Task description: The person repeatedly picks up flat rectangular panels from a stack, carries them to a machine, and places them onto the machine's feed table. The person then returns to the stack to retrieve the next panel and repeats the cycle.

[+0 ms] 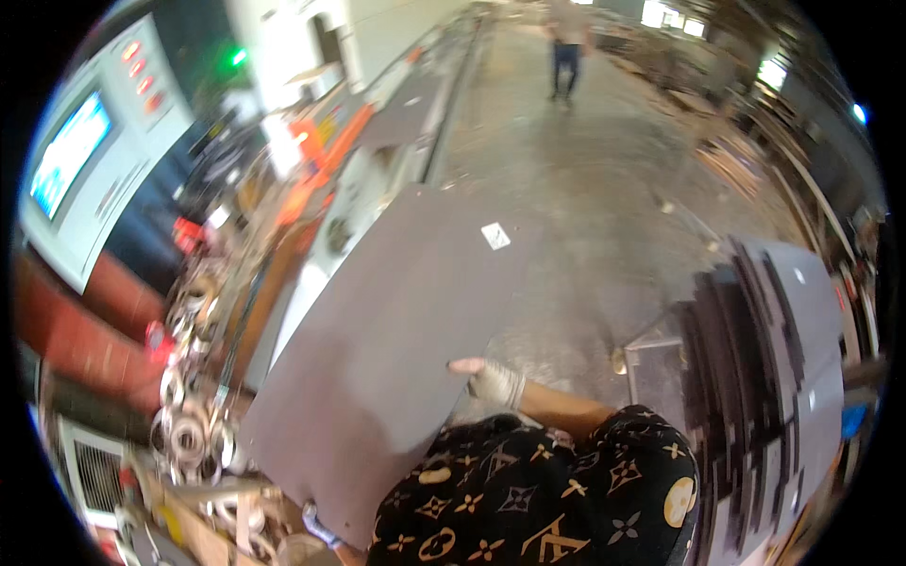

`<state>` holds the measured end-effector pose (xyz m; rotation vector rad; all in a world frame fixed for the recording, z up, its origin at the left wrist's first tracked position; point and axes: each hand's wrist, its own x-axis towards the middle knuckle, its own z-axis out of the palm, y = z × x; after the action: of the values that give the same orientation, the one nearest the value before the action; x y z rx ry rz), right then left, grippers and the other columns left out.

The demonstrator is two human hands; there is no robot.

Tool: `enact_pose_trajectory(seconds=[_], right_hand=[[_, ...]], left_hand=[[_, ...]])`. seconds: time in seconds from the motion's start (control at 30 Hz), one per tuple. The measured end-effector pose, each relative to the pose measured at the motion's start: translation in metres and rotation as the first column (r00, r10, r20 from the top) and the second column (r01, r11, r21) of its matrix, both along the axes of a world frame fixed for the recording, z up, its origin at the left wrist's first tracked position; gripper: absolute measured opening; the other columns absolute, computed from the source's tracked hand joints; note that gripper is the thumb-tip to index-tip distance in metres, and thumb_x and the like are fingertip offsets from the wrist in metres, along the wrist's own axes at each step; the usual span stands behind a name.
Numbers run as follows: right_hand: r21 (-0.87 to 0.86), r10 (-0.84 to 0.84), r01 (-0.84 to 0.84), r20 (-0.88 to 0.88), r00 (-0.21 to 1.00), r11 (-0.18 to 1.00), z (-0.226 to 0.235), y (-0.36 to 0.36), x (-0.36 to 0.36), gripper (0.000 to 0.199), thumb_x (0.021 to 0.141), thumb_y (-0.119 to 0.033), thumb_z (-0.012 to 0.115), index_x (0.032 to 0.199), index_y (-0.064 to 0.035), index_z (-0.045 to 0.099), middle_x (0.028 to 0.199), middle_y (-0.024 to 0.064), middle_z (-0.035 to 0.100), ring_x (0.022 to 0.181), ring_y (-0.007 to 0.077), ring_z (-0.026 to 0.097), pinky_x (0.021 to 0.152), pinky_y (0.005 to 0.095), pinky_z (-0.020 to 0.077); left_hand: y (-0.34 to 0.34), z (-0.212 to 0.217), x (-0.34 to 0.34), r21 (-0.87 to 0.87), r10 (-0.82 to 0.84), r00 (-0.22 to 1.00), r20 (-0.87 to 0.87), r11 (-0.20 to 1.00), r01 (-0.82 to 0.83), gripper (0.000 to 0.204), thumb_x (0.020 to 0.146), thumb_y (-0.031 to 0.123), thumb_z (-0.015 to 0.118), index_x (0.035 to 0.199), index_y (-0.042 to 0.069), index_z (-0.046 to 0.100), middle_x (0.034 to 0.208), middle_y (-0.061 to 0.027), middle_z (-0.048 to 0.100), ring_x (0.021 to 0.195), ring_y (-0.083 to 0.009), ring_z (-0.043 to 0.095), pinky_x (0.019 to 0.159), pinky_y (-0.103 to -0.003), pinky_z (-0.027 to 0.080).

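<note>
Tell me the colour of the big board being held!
The big board is dull purplish grey-brown, with a white label; it shows best in the head view.

From here: passable floor [585, 264] between held panel [377, 302] and stacked panels [769, 368]; machine bed [354, 195] blocks left, 1 person [566, 47] ahead.

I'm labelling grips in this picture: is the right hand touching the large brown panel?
Touching: the head view shows the right hand at the right edge of the brown panel, thumb lying over its upper face.
</note>
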<state>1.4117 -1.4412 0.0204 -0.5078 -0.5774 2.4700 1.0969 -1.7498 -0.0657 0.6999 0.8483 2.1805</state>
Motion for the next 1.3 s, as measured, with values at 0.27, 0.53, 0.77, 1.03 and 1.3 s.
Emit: enact_pose_trajectory(seconds=[0.27, 0.53, 0.77, 1.03, 1.3], right_hand=[[-0.065, 0.094, -0.089, 0.092, 0.991, 0.994, -0.056, 0.068, -0.169, 0.053, 0.077, -0.011, 0.067, 0.125, -0.0034, 0.047, 0.127, 0.0111, 0.051, 0.117, 0.0305, 0.048, 0.102, 0.0476, 0.0370], [-0.044, -0.010, 0.017, 0.139, 0.990, 0.999, -0.037, 0.109, -0.232, 0.051, 0.083, -0.030, 0.062, 0.127, -0.0102, 0.044, 0.128, 0.0054, 0.050, 0.119, 0.0219, 0.045, 0.099, 0.0405, 0.0391], [0.179, 0.010, -0.050, 0.220, 0.975, 0.983, -0.009, 0.127, -0.245, 0.060, 0.083, -0.045, 0.059, 0.129, -0.0101, 0.045, 0.131, 0.0076, 0.045, 0.121, 0.0214, 0.042, 0.104, 0.0373, 0.0320], [0.243, 0.032, -0.076, 0.181, 0.983, 0.967, 0.013, 0.148, -0.228, 0.090, 0.067, -0.054, 0.068, 0.137, -0.0065, 0.036, 0.143, 0.0158, 0.032, 0.135, 0.0314, 0.025, 0.110, 0.0525, 0.0229], [0.191, 0.126, -0.151, 0.137, 0.983, 0.970, -0.023, 0.162, -0.228, 0.102, 0.071, -0.060, 0.062, 0.148, -0.0148, 0.014, 0.153, 0.0077, 0.016, 0.141, 0.0263, 0.009, 0.111, 0.0503, 0.0052]], left_hand=[[-0.001, -0.035, -0.053, -0.181, 0.179, 0.866, 0.467, 0.978, -0.104, 0.060, 0.073, 0.028, 0.061, 0.125, 0.001, 0.048, 0.115, -0.0187, 0.057, 0.103, -0.0331, 0.056, 0.091, -0.046, 0.046], [0.083, 0.005, -0.090, -0.401, 0.376, 0.810, 0.451, 0.896, -0.192, 0.060, 0.080, 0.035, 0.062, 0.127, 0.001, 0.047, 0.121, -0.0151, 0.056, 0.106, -0.0340, 0.055, 0.094, -0.048, 0.044], [0.138, -0.013, -0.124, -0.511, 0.446, 0.775, 0.449, 0.839, -0.187, 0.046, 0.086, 0.034, 0.056, 0.120, 0.002, 0.055, 0.122, -0.0121, 0.056, 0.110, -0.0302, 0.053, 0.097, -0.044, 0.042], [0.160, 0.005, -0.121, -0.627, 0.407, 0.824, 0.394, 0.775, -0.082, 0.051, 0.087, 0.037, 0.049, 0.124, 0.003, 0.054, 0.129, -0.0123, 0.052, 0.115, -0.0309, 0.049, 0.100, -0.044, 0.035], [0.156, -0.010, -0.131, -0.731, 0.511, 0.797, 0.324, 0.670, -0.133, 0.051, 0.085, 0.036, 0.053, 0.124, 0.003, 0.053, 0.131, -0.0127, 0.051, 0.117, -0.0321, 0.048, 0.101, -0.043, 0.034]])
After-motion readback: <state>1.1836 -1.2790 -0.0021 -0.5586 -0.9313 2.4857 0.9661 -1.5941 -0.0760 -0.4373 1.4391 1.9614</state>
